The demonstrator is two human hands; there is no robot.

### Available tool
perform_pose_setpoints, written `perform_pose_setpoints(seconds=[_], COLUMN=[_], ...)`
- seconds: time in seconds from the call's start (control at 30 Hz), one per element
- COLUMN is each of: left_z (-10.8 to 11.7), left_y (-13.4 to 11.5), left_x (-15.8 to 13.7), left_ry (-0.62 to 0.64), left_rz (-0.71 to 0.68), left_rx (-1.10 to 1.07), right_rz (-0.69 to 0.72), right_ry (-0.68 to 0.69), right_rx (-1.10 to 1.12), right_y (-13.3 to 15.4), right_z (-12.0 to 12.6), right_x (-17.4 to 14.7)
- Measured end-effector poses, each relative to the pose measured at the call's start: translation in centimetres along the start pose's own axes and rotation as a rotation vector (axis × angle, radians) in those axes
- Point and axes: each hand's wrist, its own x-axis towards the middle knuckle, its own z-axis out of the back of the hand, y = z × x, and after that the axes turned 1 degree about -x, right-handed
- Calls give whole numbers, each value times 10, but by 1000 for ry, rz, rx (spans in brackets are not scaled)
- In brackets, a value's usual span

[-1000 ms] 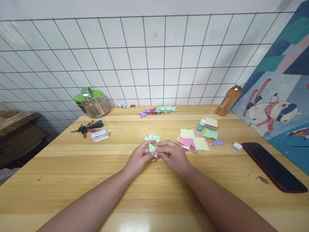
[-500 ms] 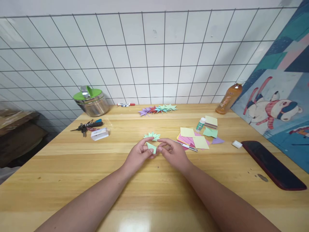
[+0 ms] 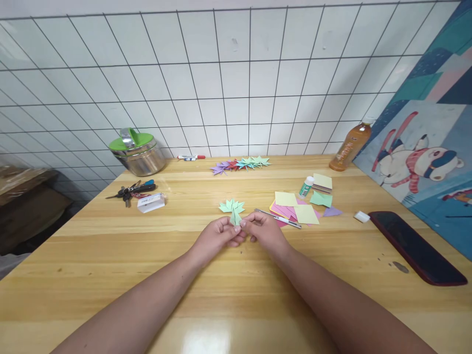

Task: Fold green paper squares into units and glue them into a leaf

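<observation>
A small piece of folded light green paper [image 3: 235, 217] is pinched between both hands above the wooden table. My left hand [image 3: 217, 235] has its thumb on the lower left of the paper, fingers curled beneath. On the right edge, my right hand [image 3: 264, 230] grips it between thumb and fingers. Just beyond my fingers lies a pointed, star-like green paper fold [image 3: 231, 204], partly covered by the piece I hold. To the right of my right hand are a pen [image 3: 287, 222] and loose sticky notes [image 3: 307, 214] in yellow and pink.
A glue stick [image 3: 306, 187], a note stack [image 3: 322, 182] and an eraser [image 3: 362, 217] lie right, near a phone [image 3: 416, 248] and a bottle [image 3: 350, 147]. Folded paper stars [image 3: 239, 164] line the back. Left stand a lidded pot [image 3: 142, 157], keys [image 3: 131, 190] and a small box [image 3: 151, 202].
The green paper has turned from a flat, slanted shape to a narrow upright point. My right hand has closed in on it, and its raised fingers have curled down.
</observation>
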Motion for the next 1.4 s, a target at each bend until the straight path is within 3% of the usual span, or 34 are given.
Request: perform_pose_setpoints(seconds=[0.33,0.57,0.8,1.1,1.4], left_z=[-2,0,6,-2,-1], left_y=[2,2,2,-3,-1], left_x=[1,0,2,-2,0], left_ry=[-32,-75,-10,62,-38], left_rz=[-68,-283,-200,-162,-63], left_rx=[181,369,238,91,100], right_rz=[45,-182,-34,37,7], right_ry=[19,127,17,-26,-153], right_rx=[-53,315,65,101,72], right_y=[0,-1,4,2,-3], right_z=[0,3,4,1,1], right_x=[0,0,0,-1,2])
